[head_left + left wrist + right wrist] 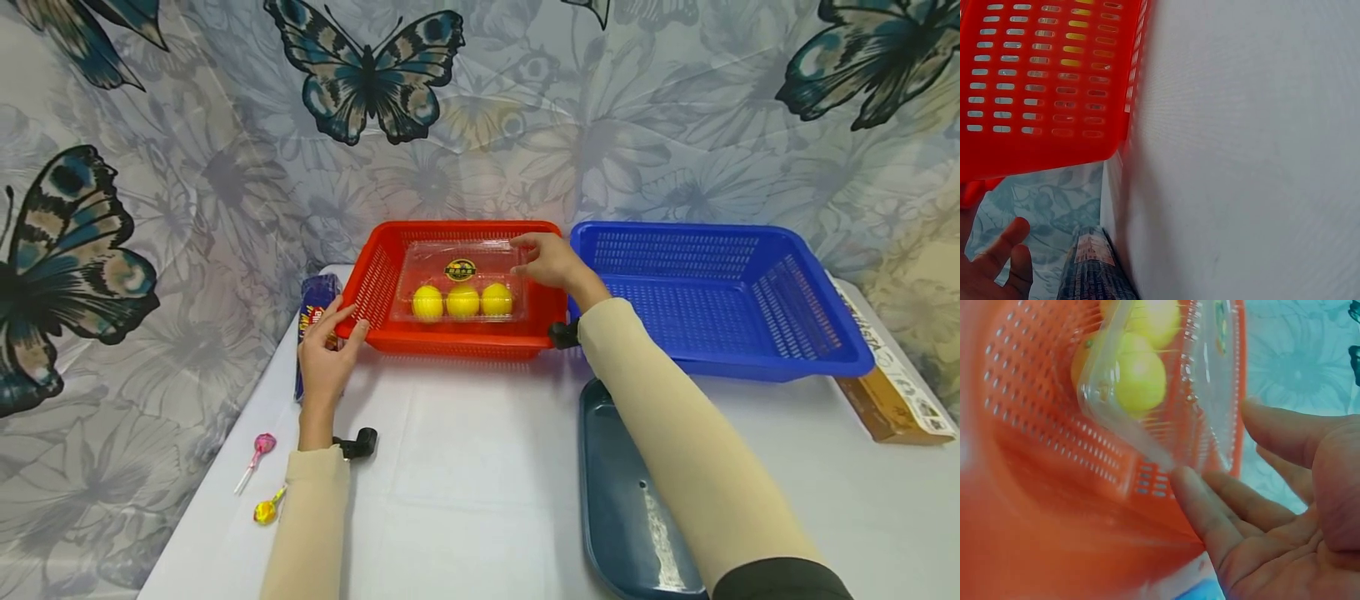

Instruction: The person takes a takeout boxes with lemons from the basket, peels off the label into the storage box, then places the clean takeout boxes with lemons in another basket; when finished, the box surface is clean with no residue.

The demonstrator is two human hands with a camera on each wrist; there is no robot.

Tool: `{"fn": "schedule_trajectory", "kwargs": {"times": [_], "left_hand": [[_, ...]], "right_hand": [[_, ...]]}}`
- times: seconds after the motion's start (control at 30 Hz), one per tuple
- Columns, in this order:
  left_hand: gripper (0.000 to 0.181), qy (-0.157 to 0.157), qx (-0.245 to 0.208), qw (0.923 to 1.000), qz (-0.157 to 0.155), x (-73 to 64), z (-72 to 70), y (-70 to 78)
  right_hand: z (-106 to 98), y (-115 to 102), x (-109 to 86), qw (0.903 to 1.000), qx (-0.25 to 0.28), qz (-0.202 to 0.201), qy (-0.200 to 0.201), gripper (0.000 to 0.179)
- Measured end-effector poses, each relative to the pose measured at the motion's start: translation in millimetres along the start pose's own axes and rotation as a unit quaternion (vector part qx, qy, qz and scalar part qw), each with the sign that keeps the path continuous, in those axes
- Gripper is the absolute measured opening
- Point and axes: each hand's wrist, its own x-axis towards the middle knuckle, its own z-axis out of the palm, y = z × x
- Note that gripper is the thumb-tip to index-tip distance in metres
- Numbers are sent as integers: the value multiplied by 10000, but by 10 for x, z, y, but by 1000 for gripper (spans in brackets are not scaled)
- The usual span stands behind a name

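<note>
Butterfly-printed cloth hangs behind a white table (480,467) that carries a red basket (450,337) and, touching it on the right, a blue basket (750,358). Inside the red basket a clear plastic clamshell box (459,279) with three yellow fruits (462,301) leans against the far wall. The right hand (551,260) reaches over the basket's right rim, its fingers (1210,512) relaxed and spread, the tips just at the box's right edge; from the wrist view they do not look closed on it. The left hand (326,354) rests at the basket's front left corner, fingers fairly straight against the rim, as if steadying it. Judging from this, the step in hand is the reach for the box, with the grasp not yet made; the next move would call for thumb and fingers to close on the box's edge while the left hand holds the basket from sliding. A dark blue tray (622,500) lies near the front, two lollipops (258,479) at the left edge.
</note>
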Motion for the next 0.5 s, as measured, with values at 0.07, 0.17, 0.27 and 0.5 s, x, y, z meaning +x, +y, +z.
{"fn": "schedule_trajectory", "kwargs": {"times": [0.07, 0.17, 0.27, 0.5], "left_hand": [[39, -7, -25, 10000, -3, 1, 4, -11], [38, -29, -7, 10000, -26, 8, 6, -15], [38, -64, 5, 10000, -44, 16, 6, -18], [39, -102, 22, 9999, -99, 15, -3, -13]], "right_hand": [[26, 20, 12, 10000, -11, -37, -69, 57], [56, 44, 19, 9998, 69, -117, -143, 56], [68, 61, 25, 9993, 211, -159, -249, 54], [67, 55, 84, 9976, 539, -100, -433, 48]]}}
